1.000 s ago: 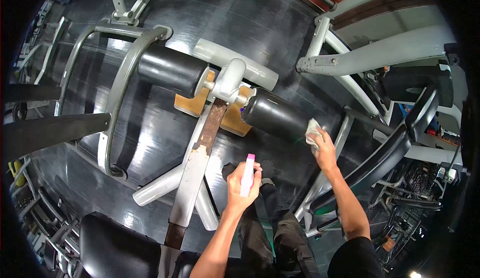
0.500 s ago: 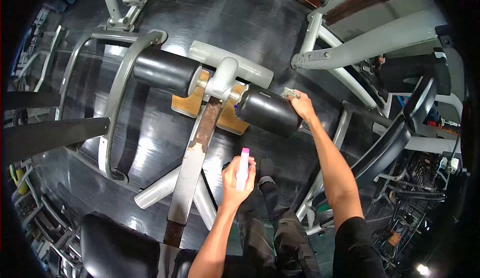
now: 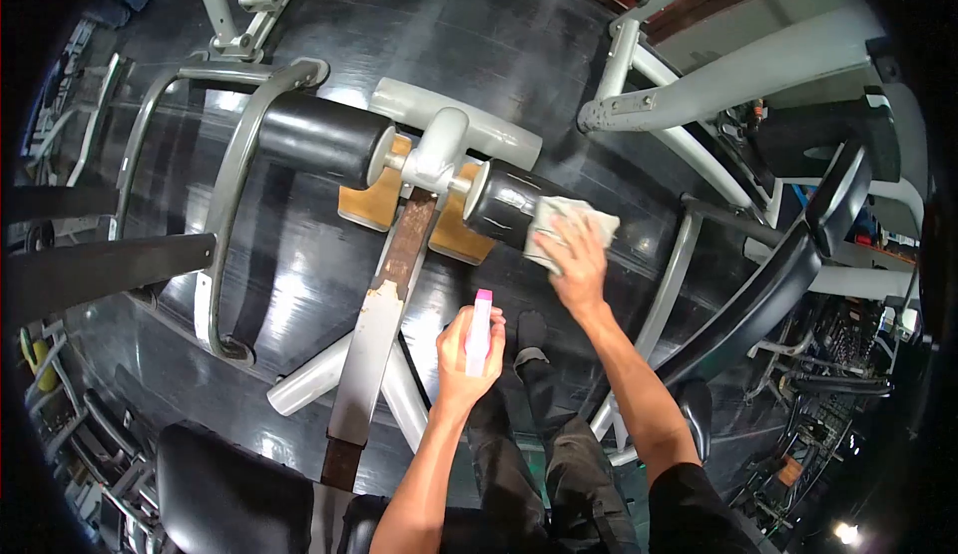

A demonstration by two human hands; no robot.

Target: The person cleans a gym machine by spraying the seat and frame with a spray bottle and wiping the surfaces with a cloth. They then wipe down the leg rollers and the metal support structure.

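Observation:
My right hand (image 3: 579, 267) presses a pale cloth (image 3: 601, 223) against the right black foam roller (image 3: 504, 200), its fingers spread over the fabric. The cloth covers the outer end of that roller, and wet-looking streaks shine on the part beside it. In my left hand (image 3: 461, 354), closed round it, is a white spray bottle (image 3: 479, 339) with a pink nozzle, held below and left of the roller. A second black roller (image 3: 329, 140) sits across the grey metal post (image 3: 439, 150).
A worn grey beam (image 3: 374, 354) runs from the rollers down to a black padded seat (image 3: 235, 494). Wooden plates (image 3: 374, 200) lie under the rollers. Curved grey rails (image 3: 225, 225) stand at left; a padded bench (image 3: 753, 299) and thick frame tubes (image 3: 738, 75) at right.
My right hand has moved left and down from the roller's outer end onto its near surface, and the bunched cloth is now spread out. My left hand has barely shifted.

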